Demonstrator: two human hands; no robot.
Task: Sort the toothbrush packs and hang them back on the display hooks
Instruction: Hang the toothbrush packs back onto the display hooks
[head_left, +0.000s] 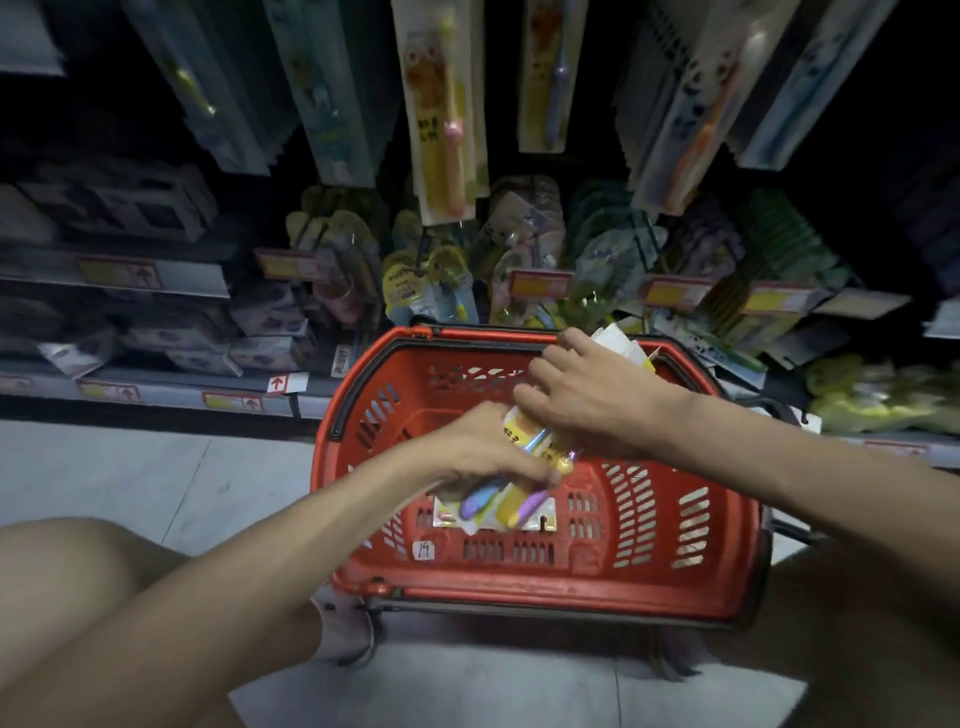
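A red shopping basket (649, 519) stands on the floor in front of the display. Over it my left hand (483, 447) grips a bundle of toothbrush packs (498, 504) with yellow and purple brushes, their ends hanging down into the basket. My right hand (587, 400) lies across the top of the same bundle, fingers spread on it, and white pack cards (623, 345) stick out past it at the basket's far rim. Toothbrush packs hang on display hooks above, among them a yellow-and-pink one (441, 119) and an orange one (691, 130).
Lower hooks just behind the basket hold crowded small packs (431, 275) with price tags (537, 283). Shelves with boxed goods (119, 208) run at the left. My knees are at the lower left and lower right; pale tiled floor (130, 478) lies left of the basket.
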